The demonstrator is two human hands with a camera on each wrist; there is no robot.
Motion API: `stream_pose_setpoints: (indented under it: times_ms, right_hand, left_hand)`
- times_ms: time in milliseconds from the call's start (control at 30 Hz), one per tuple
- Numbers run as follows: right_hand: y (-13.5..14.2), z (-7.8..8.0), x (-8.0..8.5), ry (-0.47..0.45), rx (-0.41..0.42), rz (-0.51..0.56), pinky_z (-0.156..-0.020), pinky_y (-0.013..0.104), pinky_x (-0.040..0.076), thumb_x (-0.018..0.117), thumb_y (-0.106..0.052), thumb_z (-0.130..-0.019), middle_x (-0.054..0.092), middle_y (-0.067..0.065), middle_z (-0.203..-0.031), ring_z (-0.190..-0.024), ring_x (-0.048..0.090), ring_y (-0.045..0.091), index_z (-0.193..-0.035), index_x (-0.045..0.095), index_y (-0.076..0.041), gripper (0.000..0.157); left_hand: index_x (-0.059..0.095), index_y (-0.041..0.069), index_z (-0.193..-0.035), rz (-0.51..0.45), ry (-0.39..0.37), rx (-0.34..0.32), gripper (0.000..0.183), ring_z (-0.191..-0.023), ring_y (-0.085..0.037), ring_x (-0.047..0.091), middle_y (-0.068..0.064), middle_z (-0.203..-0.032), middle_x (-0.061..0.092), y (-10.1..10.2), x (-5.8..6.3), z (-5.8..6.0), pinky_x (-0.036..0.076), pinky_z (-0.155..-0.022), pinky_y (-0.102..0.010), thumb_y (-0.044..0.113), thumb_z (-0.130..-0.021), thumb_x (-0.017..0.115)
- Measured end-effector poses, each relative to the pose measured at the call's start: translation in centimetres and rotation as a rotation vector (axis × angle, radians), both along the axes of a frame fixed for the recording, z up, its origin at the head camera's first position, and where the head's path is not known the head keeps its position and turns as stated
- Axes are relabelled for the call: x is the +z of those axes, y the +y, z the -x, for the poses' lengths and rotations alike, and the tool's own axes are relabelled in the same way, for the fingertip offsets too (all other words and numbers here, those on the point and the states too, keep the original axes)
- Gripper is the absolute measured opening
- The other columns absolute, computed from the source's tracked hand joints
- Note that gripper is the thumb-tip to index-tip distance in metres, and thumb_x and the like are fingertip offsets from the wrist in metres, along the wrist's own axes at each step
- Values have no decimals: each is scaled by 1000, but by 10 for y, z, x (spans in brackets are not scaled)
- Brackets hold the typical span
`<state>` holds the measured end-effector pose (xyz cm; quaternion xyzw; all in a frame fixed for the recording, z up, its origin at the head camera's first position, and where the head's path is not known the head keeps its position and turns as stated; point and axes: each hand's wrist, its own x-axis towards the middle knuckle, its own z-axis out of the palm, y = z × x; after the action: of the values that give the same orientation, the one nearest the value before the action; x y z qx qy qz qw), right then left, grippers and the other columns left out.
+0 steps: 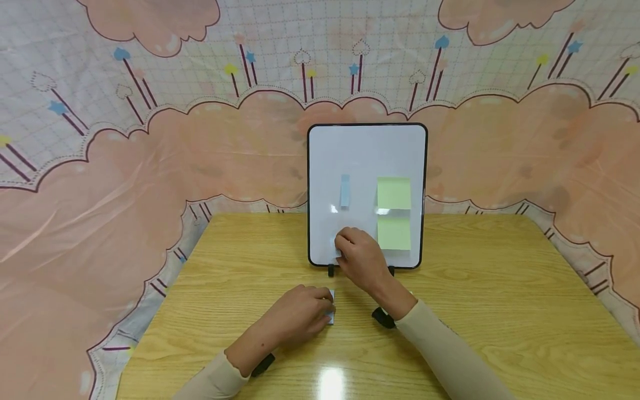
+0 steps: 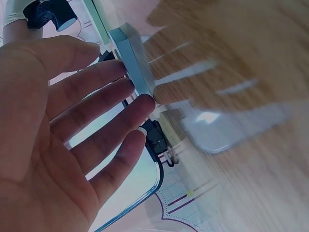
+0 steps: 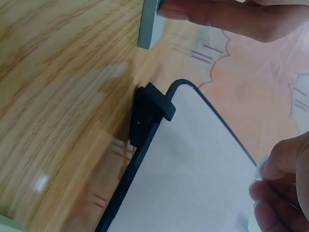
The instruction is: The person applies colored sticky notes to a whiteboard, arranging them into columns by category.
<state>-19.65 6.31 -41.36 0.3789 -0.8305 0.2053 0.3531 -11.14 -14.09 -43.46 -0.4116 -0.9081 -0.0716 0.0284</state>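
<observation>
A whiteboard with a black frame stands upright on the table. My right hand is at its lower left part, pinching a pale blue sticky note against or close to the board; the fingers mostly cover the note. Lower left, my left hand rests beside a blue sticky note pad. Its relaxed fingers touch the pad, which stands on edge on the table. On the board are a narrow blue sticky note and two green sticky notes, an upper one and a lower one.
Black stand feet hold the whiteboard on the wooden table. Part of a green pad shows near the right arm. A patterned peach and white cloth hangs behind and around the table.
</observation>
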Motion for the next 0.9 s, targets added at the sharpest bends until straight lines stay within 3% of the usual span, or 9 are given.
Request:
stream_pose_setpoints:
  times_ms: [267, 667, 900]
  right_hand:
    - [-2, 3, 3, 26, -4, 39, -75, 37, 57, 76, 16, -74, 67, 8, -97, -88, 67, 27, -82, 61, -6, 28]
    - [-1, 15, 4, 28, 12, 110, -69, 36, 56, 66, 18, -81, 67, 13, -99, -84, 67, 30, -81, 61, -4, 23]
    - [-3, 18, 3, 53, -33, 106, -68, 35, 56, 69, 20, -81, 67, 13, -101, -84, 65, 29, -82, 64, -3, 23]
  left_hand:
    - [81, 21, -107, 2, -1, -4, 13, -106, -10, 69, 8, -117, 71, -1, 2, 2, 58, -89, -37, 26, -103, 70]
    - [81, 21, -110, 19, -28, -2, 15, -107, -10, 68, 7, -119, 71, 0, 6, 4, 58, -89, -36, 28, -104, 69]
    - [81, 20, -111, 20, -35, 3, 16, -108, -11, 68, 6, -120, 71, 1, 6, 3, 58, -91, -37, 28, -104, 69]
